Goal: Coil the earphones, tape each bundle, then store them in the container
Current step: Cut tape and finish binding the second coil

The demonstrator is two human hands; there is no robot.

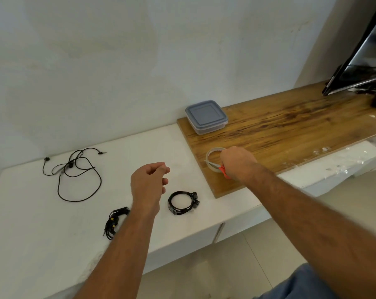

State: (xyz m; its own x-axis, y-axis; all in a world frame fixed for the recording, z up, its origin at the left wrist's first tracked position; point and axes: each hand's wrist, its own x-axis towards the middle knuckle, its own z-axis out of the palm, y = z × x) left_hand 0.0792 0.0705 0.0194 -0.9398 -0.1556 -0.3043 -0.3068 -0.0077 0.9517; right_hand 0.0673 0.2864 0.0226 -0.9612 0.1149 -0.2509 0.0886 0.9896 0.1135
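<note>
Both forearms were bare, with no sleeves, watch or rings showing. Blue denim (299,283) covered the person's leg at the lower right corner.

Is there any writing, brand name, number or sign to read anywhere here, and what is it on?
None can be read.
Square clear plastic container with a grey-blue lid: no label visible.
Roll of clear tape: a red patch shows on its inner ring, too blurred to tell if it is print.
Red-handled scissors: no marking visible.
Dark screen at the far right: only reflections.
Black earphone bundles: no legible markings.
</note>
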